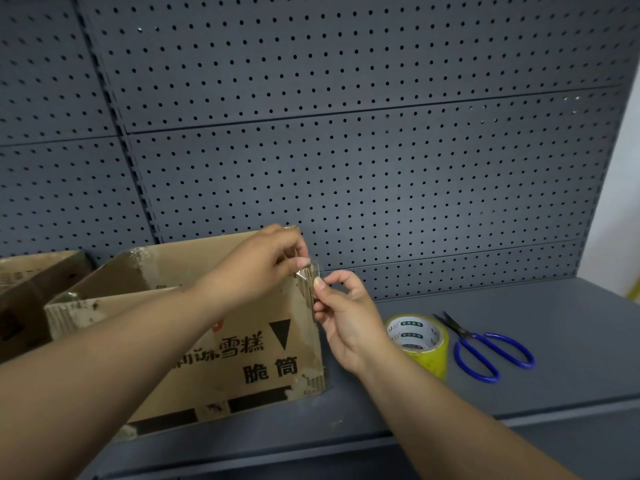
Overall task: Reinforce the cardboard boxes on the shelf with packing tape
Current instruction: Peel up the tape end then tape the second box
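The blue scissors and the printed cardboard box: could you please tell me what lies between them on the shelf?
In the head view, the tape roll sits between the box and the scissors, partly hidden by the right hand.

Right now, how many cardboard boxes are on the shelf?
2. The printed box mid-shelf, where the left hand and right hand pinch a tape strip at its upper right corner; a second box at far left, cut by the frame edge. Others may be hidden.

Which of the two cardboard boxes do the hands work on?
The printed box nearer the tape roll: left hand and right hand pinch clear tape at its corner. The other box, far left, is untouched.
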The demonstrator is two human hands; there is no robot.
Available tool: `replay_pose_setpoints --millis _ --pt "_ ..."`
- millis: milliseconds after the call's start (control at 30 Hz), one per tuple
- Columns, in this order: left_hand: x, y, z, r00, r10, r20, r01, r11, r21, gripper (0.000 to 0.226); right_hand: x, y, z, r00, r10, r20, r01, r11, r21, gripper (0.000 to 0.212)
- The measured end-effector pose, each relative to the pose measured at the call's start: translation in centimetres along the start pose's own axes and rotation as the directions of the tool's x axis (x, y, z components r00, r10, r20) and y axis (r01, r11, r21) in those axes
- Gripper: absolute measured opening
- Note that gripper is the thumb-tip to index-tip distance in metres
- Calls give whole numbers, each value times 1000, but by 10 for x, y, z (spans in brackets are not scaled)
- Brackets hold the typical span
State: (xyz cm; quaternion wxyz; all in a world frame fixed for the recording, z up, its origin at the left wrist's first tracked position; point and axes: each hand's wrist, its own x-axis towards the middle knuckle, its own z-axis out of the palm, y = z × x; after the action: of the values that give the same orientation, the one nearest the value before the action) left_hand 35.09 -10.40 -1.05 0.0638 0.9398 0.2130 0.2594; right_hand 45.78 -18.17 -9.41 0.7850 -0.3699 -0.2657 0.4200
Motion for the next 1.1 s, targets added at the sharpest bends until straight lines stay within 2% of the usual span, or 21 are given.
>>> replay_pose_setpoints --millis 67,167,333,400,567,700,933,1000,1100 --pt "-2 -2 0 999 49 -21 -50 998 -47 15 -1 6 2 997 -74 -29 74 997 10 17" --pt "-4 -2 -1 999 5 -38 -9 996 -91 30 -2 12 6 992 -93 -84 98 993 62 19" --pt "-3 -4 1 1000 -11 -13 11 999 -47 5 -1 13 6 991 -112 -74 117 991 58 20" --pt "-2 -4 1 1000 21 1 -21 1000 11 11 -2 13 6 989 -131 -73 134 990 37 18" --pt "-2 -2 2 998 56 4 -56 995 79 20 -3 15 6 971 -217 -99 206 972 -112 12" --pt "-3 0 0 998 24 58 -28 997 69 21 -3 18 4 951 -299 -86 269 928 -257 7" --pt "-1 0 -1 993 -5 119 0 999 41 15 -3 29 -5 932 -358 -60 310 870 -385 18" --pt "0 -1 -2 992 -16 126 15 1000 11 19 -3 28 -7 910 -414 -29 351 806 -477 20" --pt "1 0 -3 985 -14 173 20 999 -32 33 -2 28 -11 853 -520 39 421 642 -641 20"
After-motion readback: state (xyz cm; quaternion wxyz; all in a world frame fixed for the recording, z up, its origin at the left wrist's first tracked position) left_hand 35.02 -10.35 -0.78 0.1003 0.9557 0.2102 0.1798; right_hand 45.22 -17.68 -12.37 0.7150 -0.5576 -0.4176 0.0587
